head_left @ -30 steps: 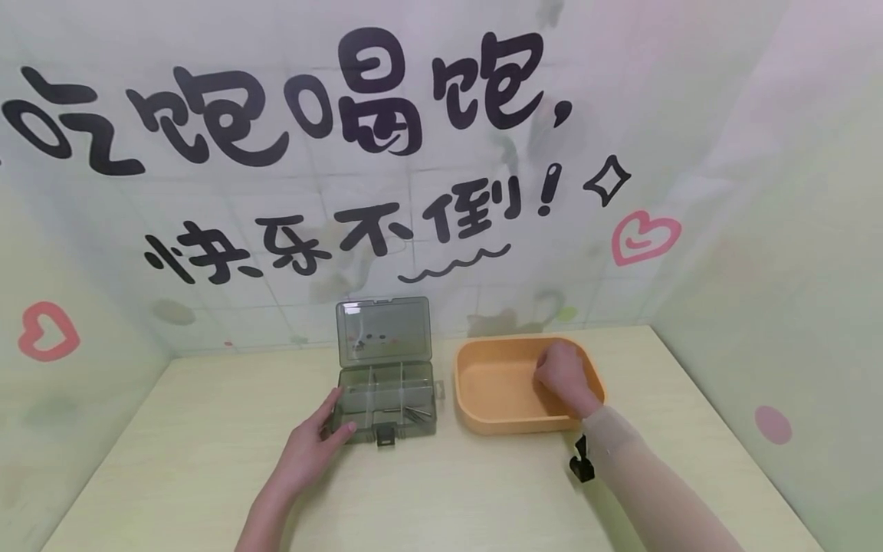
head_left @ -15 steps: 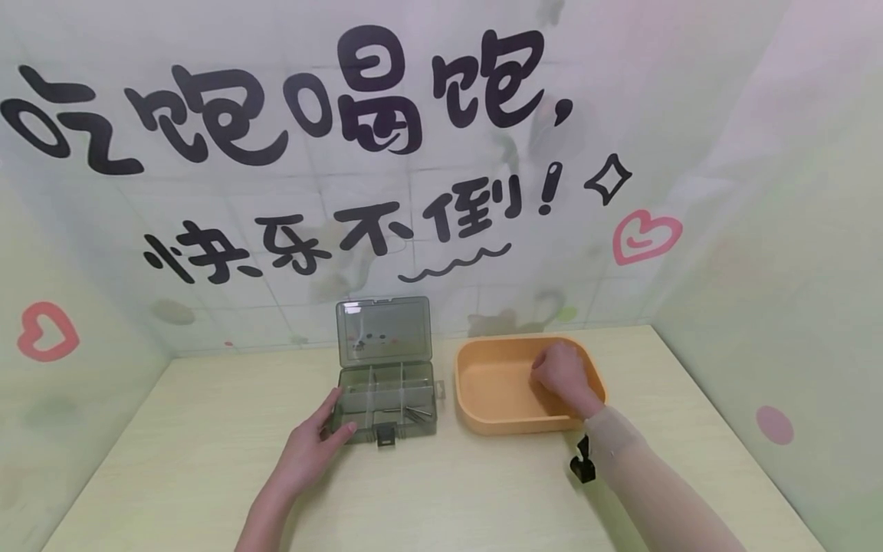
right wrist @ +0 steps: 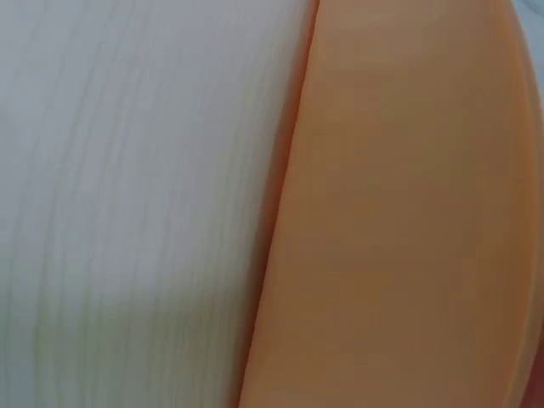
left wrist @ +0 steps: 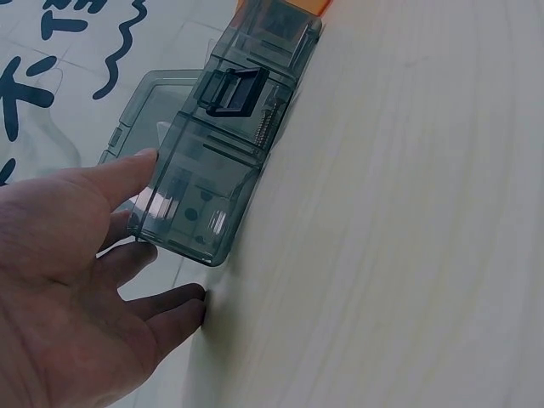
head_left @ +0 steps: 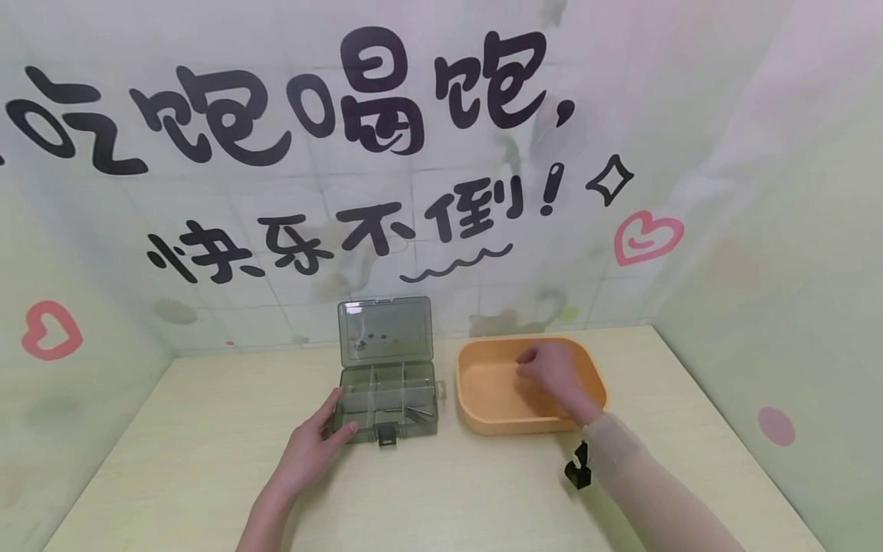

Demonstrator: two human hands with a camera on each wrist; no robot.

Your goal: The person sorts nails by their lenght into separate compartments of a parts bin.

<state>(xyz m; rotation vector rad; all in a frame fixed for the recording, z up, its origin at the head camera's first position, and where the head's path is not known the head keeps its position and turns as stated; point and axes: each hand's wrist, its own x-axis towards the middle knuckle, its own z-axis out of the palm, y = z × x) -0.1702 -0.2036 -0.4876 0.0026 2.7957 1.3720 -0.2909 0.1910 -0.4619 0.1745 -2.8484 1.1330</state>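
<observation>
A grey translucent compartment box (head_left: 355,399) stands on the table with its lid (head_left: 385,331) raised against the wall. My left hand (head_left: 312,452) grips the box's left end, thumb at the front corner and fingers at the side; the left wrist view shows the same hand (left wrist: 85,272) there. Thin metal pieces (head_left: 418,414), threaded like screws in the left wrist view, lie in the front compartments. Over the orange tray (head_left: 483,424), my right hand (head_left: 555,370) has its thumb and fingertips together, pointing left. Whether it pinches something small I cannot tell.
The tray stands just right of the box, a narrow gap between them. In the right wrist view only tray (right wrist: 399,212) and table (right wrist: 127,170) show. A black clip-like device (head_left: 578,466) hangs at the right sleeve. Printed walls (head_left: 441,299) border the table behind and on both sides.
My right hand has shifted left and slightly up inside the tray, its fingertips now more exposed. The left hand and the box have stayed in place.
</observation>
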